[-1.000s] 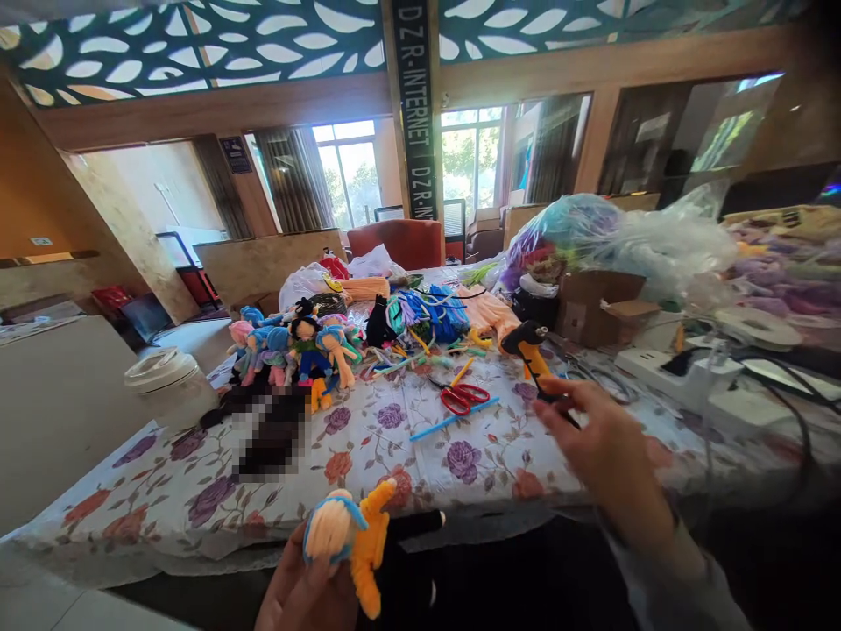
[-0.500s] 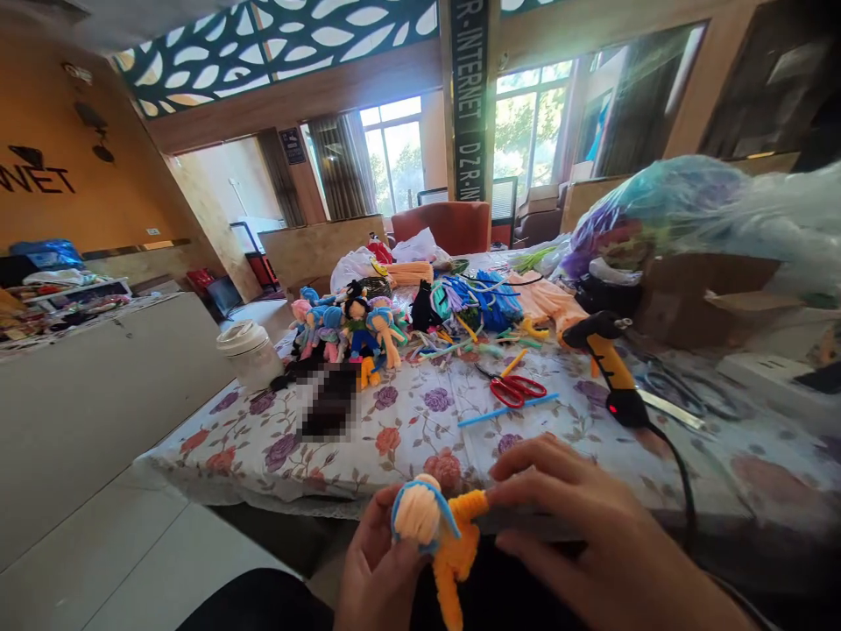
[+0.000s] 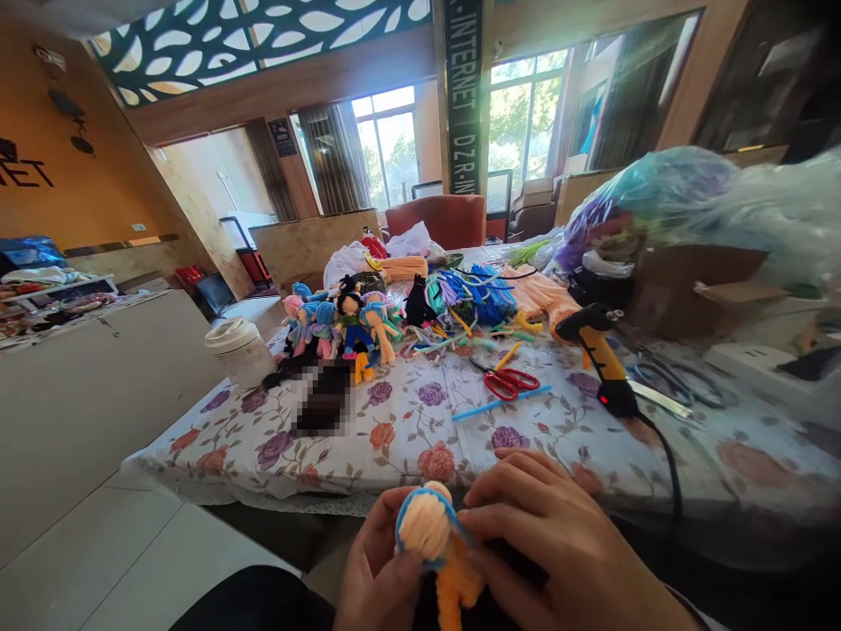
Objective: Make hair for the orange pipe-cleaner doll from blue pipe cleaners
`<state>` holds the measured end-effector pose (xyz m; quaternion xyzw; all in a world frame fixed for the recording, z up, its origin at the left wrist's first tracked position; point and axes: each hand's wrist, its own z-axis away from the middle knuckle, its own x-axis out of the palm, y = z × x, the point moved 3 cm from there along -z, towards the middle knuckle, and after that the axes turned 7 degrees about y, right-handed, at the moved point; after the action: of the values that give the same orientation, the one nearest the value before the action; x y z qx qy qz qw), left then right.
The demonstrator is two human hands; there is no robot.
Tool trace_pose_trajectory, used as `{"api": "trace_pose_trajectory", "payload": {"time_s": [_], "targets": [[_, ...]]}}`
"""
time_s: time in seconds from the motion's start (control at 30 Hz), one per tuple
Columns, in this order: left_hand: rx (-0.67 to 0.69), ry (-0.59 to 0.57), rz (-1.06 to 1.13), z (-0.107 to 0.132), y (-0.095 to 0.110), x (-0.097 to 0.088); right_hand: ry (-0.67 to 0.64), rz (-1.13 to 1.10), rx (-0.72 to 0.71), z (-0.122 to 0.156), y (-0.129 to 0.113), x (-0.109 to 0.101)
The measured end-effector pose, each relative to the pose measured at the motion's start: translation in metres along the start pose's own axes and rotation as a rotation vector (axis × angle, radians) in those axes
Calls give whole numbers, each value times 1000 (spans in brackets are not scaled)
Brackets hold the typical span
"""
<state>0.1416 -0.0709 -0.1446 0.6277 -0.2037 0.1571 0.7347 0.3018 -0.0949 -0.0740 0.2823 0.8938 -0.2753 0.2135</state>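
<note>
Floral tablecloth (image 3: 407, 443), lidded jar (image 3: 236, 355), bag (image 3: 657, 188) with purple inside; left fingers (image 3: 400, 576) hold doll (image 3: 422, 528).

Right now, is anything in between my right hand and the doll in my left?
Nothing visible: your right hand is at the doll, by its blue strand, and your left hand holds it. The red-handled scissors lie beyond both hands, on the tablecloth.

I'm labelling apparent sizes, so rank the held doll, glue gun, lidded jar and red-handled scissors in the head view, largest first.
1. Held doll, though it is nearest the camera and partly hidden
2. Glue gun and lidded jar, too alike to rank
3. Red-handled scissors
</note>
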Motion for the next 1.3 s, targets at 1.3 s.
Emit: {"api": "trace_pose_trajectory", "payload": {"time_s": [1.3], "targets": [[203,286,-137,-12,32,-31,-52,746,814,2,237,-81]]}}
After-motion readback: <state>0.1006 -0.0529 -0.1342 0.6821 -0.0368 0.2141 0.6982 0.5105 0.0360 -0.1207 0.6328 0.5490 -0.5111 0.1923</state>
